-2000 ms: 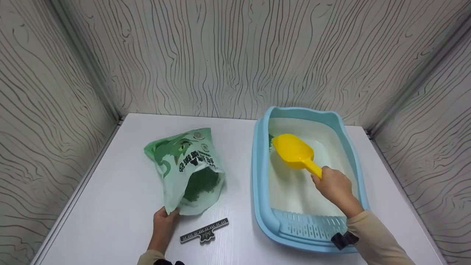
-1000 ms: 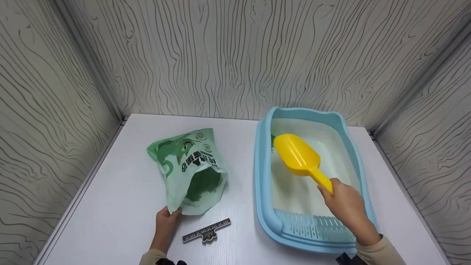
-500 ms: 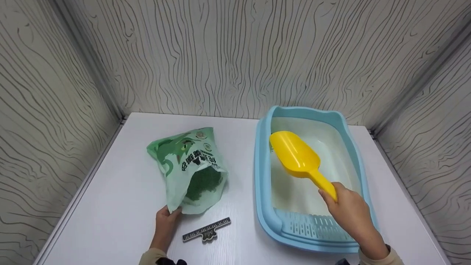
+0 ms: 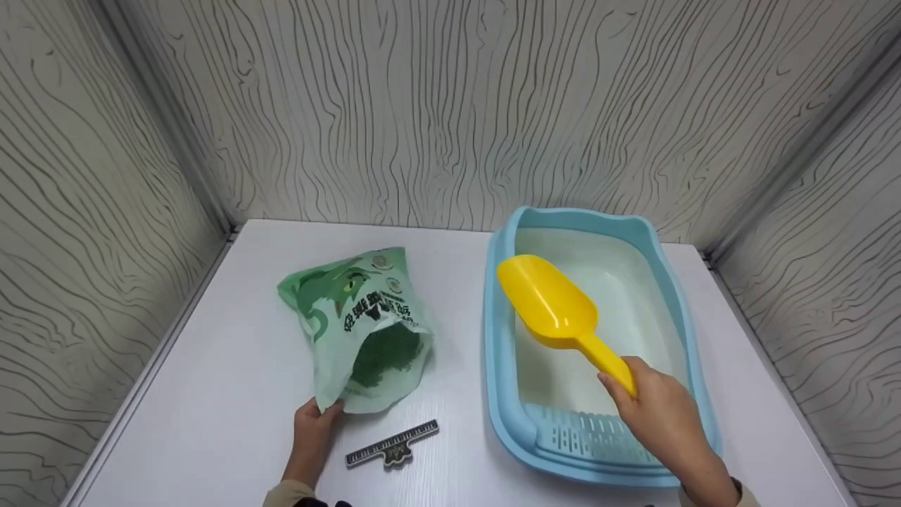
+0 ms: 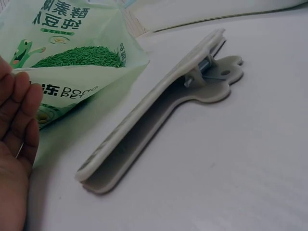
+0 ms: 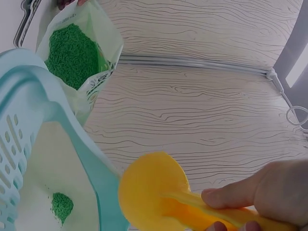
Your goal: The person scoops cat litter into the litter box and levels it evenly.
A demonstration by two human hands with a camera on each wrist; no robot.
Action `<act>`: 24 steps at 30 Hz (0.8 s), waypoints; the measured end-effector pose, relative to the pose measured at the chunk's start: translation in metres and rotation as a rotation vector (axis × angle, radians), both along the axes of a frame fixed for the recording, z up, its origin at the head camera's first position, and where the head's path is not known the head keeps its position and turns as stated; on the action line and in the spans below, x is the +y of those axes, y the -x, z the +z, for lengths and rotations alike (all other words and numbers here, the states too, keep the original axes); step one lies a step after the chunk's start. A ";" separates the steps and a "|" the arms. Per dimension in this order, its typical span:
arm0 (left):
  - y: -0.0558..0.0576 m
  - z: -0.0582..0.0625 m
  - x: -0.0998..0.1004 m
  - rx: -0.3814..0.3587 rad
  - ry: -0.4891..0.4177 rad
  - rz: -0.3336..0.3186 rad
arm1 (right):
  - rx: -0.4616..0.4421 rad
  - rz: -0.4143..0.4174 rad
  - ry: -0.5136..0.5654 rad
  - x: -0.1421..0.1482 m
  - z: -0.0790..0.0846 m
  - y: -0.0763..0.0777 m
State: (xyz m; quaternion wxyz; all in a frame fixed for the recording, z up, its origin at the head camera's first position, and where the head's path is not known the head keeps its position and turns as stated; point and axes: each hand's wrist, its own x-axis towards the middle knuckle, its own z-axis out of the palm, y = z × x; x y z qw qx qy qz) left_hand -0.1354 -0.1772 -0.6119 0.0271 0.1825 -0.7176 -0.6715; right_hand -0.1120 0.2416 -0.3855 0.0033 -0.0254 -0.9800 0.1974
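Note:
My left hand [image 4: 310,435] pinches the near edge of a green bag of cat litter [image 4: 334,299], which lies with its mouth facing me. Green litter pellets [image 4: 387,351] show inside. The fingers of my right hand [image 4: 665,412] are curled round the handle of a yellow scoop [image 4: 545,299]. The scoop's bowl looks empty and is held over the left side of a blue litter box [image 4: 498,352], its tip overlapping the rim in the head view. In the right wrist view, a small pile of green pellets [image 6: 61,208] sits on the box's white floor.
A long bag clip [image 4: 392,445] with a paw-shaped grip lies on the white table [image 4: 204,394] between the bag and the box. The box's near end has a slotted step [image 4: 595,433]. Wood-patterned walls [image 4: 415,113] enclose the table's back and sides.
My right hand has drawn the scoop toward me, then the scoop has shifted left until its tip reaches the box's left rim. My left hand keeps hold of the bag in place.

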 end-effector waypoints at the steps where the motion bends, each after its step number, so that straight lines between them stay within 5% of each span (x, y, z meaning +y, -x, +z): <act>1: 0.000 0.000 0.000 0.004 -0.005 0.000 | 0.005 0.007 0.003 -0.001 -0.001 -0.001; 24: 0.000 0.001 -0.001 -0.001 0.016 0.013 | -0.010 0.074 0.041 -0.036 -0.010 -0.014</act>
